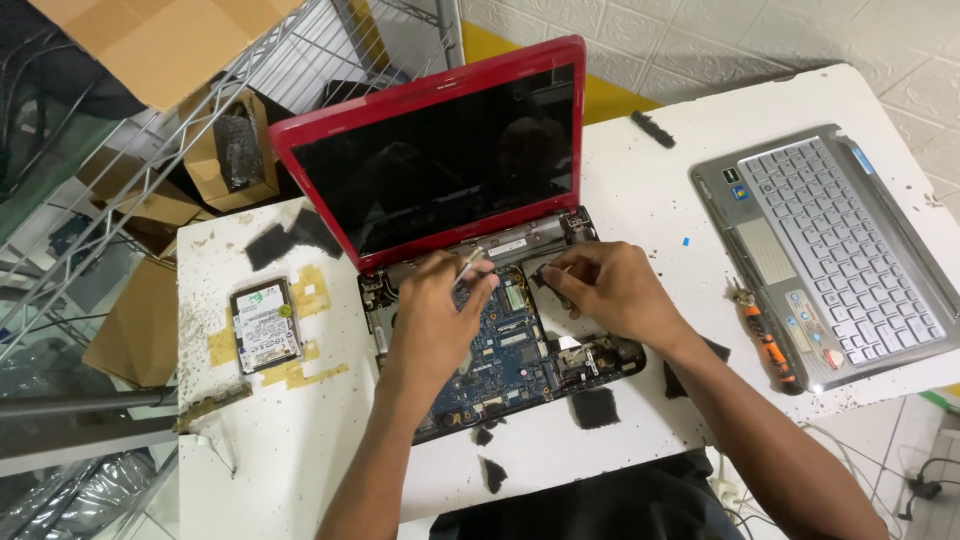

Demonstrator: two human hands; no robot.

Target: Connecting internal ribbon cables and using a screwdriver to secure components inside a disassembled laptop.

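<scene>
A red laptop (430, 110) stands open on the white table (300, 440), its keyboard cover removed and the blue motherboard (505, 360) bare. My left hand (435, 310) rests over the board near the hinge and pinches a thin whitish cable or strip (470, 262). My right hand (610, 290) sits just right of it, fingertips closed on a small dark part (545, 272) by the hinge area. What exactly the right fingers hold is too small to tell.
A silver keyboard cover (830, 250) lies at the right, an orange-handled screwdriver (768, 345) beside it. A hard drive (265, 325) lies at the left. Black foam pieces (595, 408) are scattered about. A wire shelf (150, 180) with cardboard boxes stands at the left.
</scene>
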